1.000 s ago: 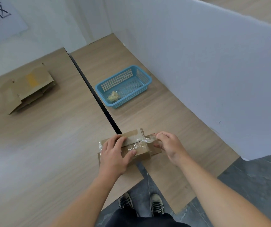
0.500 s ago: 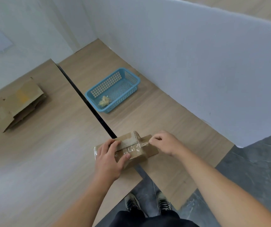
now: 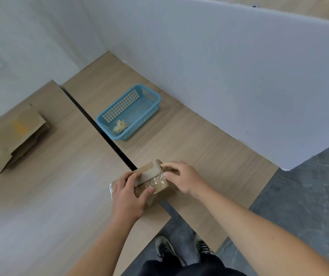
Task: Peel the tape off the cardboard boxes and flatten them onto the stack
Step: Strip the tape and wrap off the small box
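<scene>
Left grip clasping box, right grip pinching end

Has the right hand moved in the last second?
Yes: the right hand moved left onto the right end of the box, nearer the table gap.

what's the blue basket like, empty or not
Not empty: the blue basket holds one small crumpled yellowish wad near its left end; the rest of its mesh floor shows bare.

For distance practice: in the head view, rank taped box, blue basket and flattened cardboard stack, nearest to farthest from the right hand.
1. taped box: touching the right hand, near edge.
2. blue basket: farther back, centre.
3. flattened cardboard stack: far left.
</scene>
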